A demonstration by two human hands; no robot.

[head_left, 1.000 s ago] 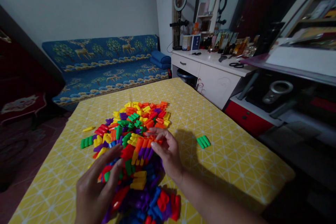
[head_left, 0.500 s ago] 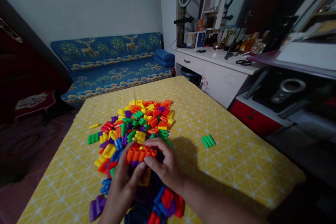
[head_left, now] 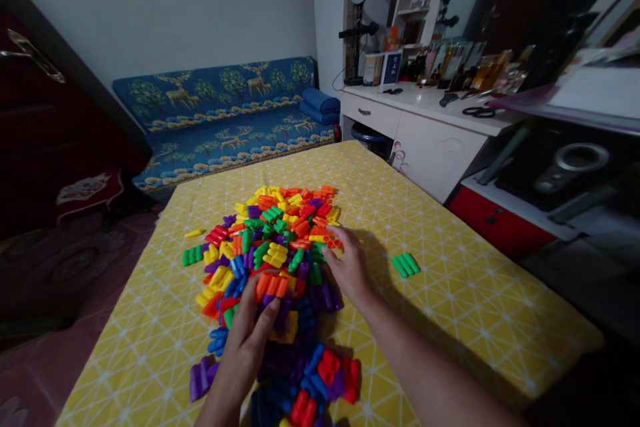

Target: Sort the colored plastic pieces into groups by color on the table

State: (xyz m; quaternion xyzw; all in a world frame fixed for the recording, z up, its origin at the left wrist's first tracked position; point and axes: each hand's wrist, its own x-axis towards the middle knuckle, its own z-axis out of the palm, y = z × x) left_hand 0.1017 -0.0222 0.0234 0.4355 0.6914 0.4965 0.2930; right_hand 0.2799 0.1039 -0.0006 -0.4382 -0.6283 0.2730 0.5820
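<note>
My left hand (head_left: pixel 245 330) is closed around a joined piece of plastic building blocks, an orange block (head_left: pixel 271 285) with purple tubes beneath it, held over the near part of the pile. Further right, my right hand (head_left: pixel 350 267) is at the pile's right edge, thumb and fingers pinched about a small orange building block (head_left: pixel 335 243). Its fingers partly cover that block. Around both hands spreads a heap of ribbed building blocks in green, yellow, red, blue and purple, with a yellow block (head_left: pixel 275 254) between the hands.
A yellow patterned cloth (head_left: pixel 480 307) covers the table. One green block (head_left: pixel 405 265) lies apart on the right, and a purple block (head_left: pixel 201 378) sits at the near left. Behind stand a blue sofa (head_left: pixel 225 127) and a white dresser (head_left: pixel 440 153).
My right hand has left the joined orange and purple piece and moved right and away to the pile's edge, an orange block in its fingers. My left hand still holds the piece, its orange row shorter.
</note>
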